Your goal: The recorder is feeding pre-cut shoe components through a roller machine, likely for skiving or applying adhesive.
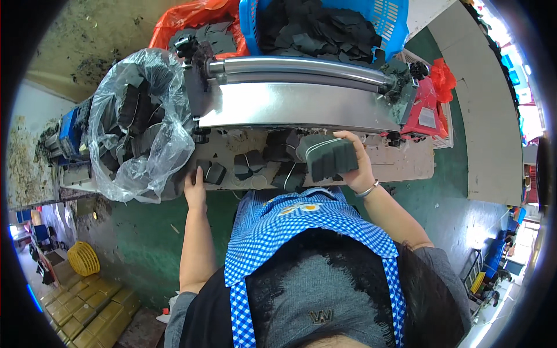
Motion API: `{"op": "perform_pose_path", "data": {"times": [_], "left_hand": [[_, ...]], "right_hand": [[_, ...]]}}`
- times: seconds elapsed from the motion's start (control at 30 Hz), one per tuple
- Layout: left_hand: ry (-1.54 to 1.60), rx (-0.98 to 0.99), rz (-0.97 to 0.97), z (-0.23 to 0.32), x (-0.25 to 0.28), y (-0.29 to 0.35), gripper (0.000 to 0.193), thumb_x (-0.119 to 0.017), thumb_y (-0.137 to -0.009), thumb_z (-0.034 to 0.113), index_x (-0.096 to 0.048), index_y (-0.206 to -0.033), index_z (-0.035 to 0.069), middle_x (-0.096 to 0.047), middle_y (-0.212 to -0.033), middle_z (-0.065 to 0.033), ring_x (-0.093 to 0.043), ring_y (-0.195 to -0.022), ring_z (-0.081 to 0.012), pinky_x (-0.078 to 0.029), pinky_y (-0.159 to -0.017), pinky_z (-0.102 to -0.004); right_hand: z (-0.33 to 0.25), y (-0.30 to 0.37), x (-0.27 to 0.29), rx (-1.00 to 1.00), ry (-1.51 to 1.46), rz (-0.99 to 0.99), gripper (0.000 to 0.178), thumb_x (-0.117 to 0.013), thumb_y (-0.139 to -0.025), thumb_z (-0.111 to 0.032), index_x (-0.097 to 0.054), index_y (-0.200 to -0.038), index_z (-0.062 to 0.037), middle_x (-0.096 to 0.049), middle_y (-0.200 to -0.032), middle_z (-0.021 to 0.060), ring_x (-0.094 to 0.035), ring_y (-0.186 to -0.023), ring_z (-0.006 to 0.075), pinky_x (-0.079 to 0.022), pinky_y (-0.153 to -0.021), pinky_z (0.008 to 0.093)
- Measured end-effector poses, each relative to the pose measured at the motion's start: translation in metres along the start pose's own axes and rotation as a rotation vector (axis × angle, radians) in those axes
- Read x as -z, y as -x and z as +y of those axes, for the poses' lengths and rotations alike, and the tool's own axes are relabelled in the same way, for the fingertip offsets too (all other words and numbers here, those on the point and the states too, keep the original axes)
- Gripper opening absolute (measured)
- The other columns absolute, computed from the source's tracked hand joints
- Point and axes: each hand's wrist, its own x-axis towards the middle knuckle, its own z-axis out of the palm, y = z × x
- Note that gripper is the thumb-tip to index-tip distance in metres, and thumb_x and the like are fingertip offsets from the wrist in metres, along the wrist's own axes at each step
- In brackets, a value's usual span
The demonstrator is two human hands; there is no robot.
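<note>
My right hand [361, 164] is closed round a thick bundle of dark grey foam-like sheets [331, 158], bound with a pale elastic band, above the bench's front edge. My left hand [196, 188] rests at the bench edge, thumb and a finger apart, beside a small banded bundle [215, 173]; its other fingers are hard to see against the dark material. More banded dark bundles [248, 165] lie between my hands, another [289, 176] partly under the held one. Loose pale elastic bands [255, 181] lie near the edge.
A metal roller machine [296, 104] spans the bench [400, 162] ahead. Left of it stands a clear plastic bag [174, 159] of dark bundles. Behind are a blue basket [248, 29] and a red bag [165, 29] with dark pieces. A yellow basket [83, 258] sits lower left.
</note>
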Motion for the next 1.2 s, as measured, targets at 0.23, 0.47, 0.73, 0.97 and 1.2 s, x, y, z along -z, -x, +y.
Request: {"op": "perform_pose_path", "data": {"times": [0.23,0.47,0.73,0.97,1.2], "left_hand": [[-0.029,0.096,0.095,0.02,0.0,0.016,0.063,-0.066,-0.081,0.038,-0.045,-0.123,-0.004,-0.054,-0.111,-0.0118,-0.051,-0.101,-0.0223,-0.039,-0.088,-0.0304],[-0.271,-0.615,0.096,0.136,-0.045,0.092,0.05,-0.072,-0.074,0.02,-0.049,-0.112,-0.001,-0.054,-0.107,-0.015,-0.053,-0.099,-0.0274,-0.043,-0.086,-0.0385],[0.818,0.166,-0.922,0.215,-0.113,0.147,0.077,-0.071,-0.076,0.006,-0.024,-0.138,0.007,-0.046,-0.122,-0.0154,-0.053,-0.105,-0.0207,-0.045,-0.089,-0.0327],[0.677,0.03,-0.731,0.213,-0.117,0.154,0.07,-0.072,-0.076,0.003,-0.028,-0.131,0.006,-0.05,-0.114,-0.014,-0.054,-0.101,-0.0189,-0.048,-0.085,-0.0312],[0.683,0.024,-0.881,0.226,-0.104,0.142,0.068,-0.07,-0.076,0.004,-0.027,-0.129,0.006,-0.048,-0.112,-0.0123,-0.053,-0.1,-0.0185,-0.049,-0.084,-0.0312]], "right_hand": [[-0.038,-0.01,-0.014,0.555,0.783,0.071,0.058,-0.075,-0.06,-0.001,-0.054,-0.114,-0.0116,-0.052,-0.111,0.0151,-0.054,-0.099,0.0324,-0.045,-0.084,0.0346],[-0.056,-0.027,-0.003,0.565,0.727,-0.074,0.055,-0.072,-0.063,0.002,-0.055,-0.114,-0.012,-0.051,-0.113,0.0144,-0.055,-0.101,0.0304,-0.045,-0.087,0.0346],[-0.064,-0.033,-0.01,0.432,0.67,-0.182,0.068,-0.069,-0.071,-0.005,-0.042,-0.132,-0.012,-0.038,-0.134,0.0176,-0.041,-0.122,0.0332,-0.041,-0.095,0.036],[-0.087,-0.02,-0.019,0.307,0.737,-0.308,0.08,-0.079,-0.062,-0.007,-0.041,-0.132,-0.0075,-0.038,-0.136,0.0102,-0.043,-0.122,0.0226,-0.041,-0.097,0.0369],[-0.067,-0.046,-0.01,0.106,0.149,-0.331,0.074,-0.081,-0.058,0.0,-0.049,-0.124,-0.0066,-0.044,-0.126,0.0078,-0.046,-0.116,0.0191,-0.048,-0.092,0.0335]]}}
